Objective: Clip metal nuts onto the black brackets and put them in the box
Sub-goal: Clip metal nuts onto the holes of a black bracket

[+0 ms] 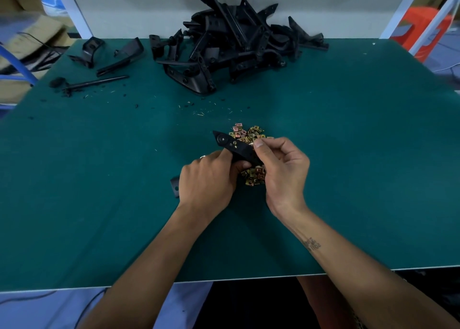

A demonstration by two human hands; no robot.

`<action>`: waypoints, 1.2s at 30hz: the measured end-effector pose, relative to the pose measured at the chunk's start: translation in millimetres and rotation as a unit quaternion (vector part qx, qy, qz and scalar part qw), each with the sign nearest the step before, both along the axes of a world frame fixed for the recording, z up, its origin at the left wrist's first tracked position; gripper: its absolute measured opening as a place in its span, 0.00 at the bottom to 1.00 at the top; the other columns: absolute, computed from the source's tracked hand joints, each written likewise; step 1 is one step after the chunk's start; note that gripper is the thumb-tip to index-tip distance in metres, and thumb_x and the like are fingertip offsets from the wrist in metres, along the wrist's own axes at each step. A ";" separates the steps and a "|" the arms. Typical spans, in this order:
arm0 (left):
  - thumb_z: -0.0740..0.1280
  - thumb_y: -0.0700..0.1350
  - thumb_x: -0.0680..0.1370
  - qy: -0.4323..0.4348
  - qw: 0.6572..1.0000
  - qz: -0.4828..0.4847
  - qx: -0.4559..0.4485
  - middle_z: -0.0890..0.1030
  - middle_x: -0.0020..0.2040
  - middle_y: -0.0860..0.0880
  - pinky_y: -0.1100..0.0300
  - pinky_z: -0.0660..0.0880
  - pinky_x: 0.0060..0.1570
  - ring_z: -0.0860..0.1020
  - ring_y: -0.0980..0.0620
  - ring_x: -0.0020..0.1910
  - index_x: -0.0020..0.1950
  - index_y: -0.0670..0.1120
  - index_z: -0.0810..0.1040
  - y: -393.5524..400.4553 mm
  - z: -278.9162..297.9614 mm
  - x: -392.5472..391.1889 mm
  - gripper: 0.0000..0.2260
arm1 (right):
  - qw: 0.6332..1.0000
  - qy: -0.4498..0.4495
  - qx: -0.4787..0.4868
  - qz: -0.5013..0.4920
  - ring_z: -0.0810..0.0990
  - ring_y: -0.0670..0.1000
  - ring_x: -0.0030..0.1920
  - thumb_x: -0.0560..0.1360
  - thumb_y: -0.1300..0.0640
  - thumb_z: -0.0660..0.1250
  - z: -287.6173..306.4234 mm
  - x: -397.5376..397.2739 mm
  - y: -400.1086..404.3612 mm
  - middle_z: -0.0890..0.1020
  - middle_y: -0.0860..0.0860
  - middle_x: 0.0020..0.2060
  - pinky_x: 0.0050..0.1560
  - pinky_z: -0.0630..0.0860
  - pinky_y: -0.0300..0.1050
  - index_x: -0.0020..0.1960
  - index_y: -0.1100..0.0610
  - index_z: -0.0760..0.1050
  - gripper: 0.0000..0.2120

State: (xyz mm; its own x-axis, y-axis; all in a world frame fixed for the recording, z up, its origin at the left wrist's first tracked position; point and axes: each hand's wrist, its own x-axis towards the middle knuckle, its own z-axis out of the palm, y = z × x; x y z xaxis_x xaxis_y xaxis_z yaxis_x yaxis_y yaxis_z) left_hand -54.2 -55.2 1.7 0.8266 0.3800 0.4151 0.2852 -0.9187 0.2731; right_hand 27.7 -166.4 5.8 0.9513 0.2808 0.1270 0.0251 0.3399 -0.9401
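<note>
From my remote seat, a flat black plastic bracket (234, 145), tapered to a point with a round embossed boss and small holes, is held just above the green counter (348, 154), over a loose heap of metal clip nuts (249, 134). My left hand (207, 182) grips the bracket's near end, fingers curled round it, a ring (202, 157) glinting on one of them. My right hand (283, 169) pinches the bracket's right edge between thumb and forefinger; whether a nut sits under that thumb I cannot tell. The nuts are small, squarish, folded pieces with a brassy to coppery sheen, spread on both sides of the bracket. A second black piece (175, 187) pokes out from beneath the left hand, flat on the counter. At the far edge a tangled pile of black brackets (236, 42), angular and matte, rests against a white back panel (149, 5). Left of it lie two separate brackets (109, 52) and a thin black rod (97, 82), amid dark crumbs and fine metal slivers (201, 111) scattered on the matte surface. A tattoo (312, 244) of small lettering marks the right forearm; it is unreadable.
</note>
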 end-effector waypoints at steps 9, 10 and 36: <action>0.69 0.53 0.80 0.011 0.999 0.003 0.037 0.80 0.35 0.49 0.58 0.60 0.29 0.79 0.39 0.30 0.41 0.47 0.75 -2.4 1.6 -1.1 0.13 | 0.999 -0.031 -0.038 0.009 0.77 0.43 0.37 0.74 0.55 0.70 -1.2 2.5 -0.9 0.81 0.44 0.33 0.41 0.74 0.42 0.31 0.48 0.75 0.13; 0.69 0.53 0.80 0.011 0.999 0.002 0.042 0.80 0.35 0.49 0.58 0.60 0.29 0.79 0.40 0.30 0.41 0.47 0.76 -2.6 1.2 -1.0 0.13 | 0.999 -0.024 -0.034 0.011 0.77 0.44 0.37 0.74 0.56 0.69 -0.9 3.0 -1.0 0.80 0.44 0.32 0.42 0.73 0.46 0.31 0.48 0.72 0.14; 0.56 0.61 0.81 -0.007 1.000 0.006 -0.009 0.81 0.35 0.46 0.56 0.61 0.30 0.78 0.37 0.31 0.40 0.49 0.68 0.2 -1.8 0.7 0.18 | 0.953 -0.203 -0.200 -0.098 0.83 0.49 0.47 0.80 0.60 0.64 7.9 48.6 -21.9 0.86 0.50 0.44 0.50 0.76 0.42 0.47 0.58 0.86 0.11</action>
State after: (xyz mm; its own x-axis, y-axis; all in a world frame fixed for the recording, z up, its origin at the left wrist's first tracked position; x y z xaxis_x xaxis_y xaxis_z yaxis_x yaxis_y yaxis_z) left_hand -53.5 -55.0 -0.1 0.8167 0.3963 0.4195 0.2916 -0.9107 0.2926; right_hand 76.4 -188.3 13.7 0.8856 0.2065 0.4161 0.4411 -0.0929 -0.8927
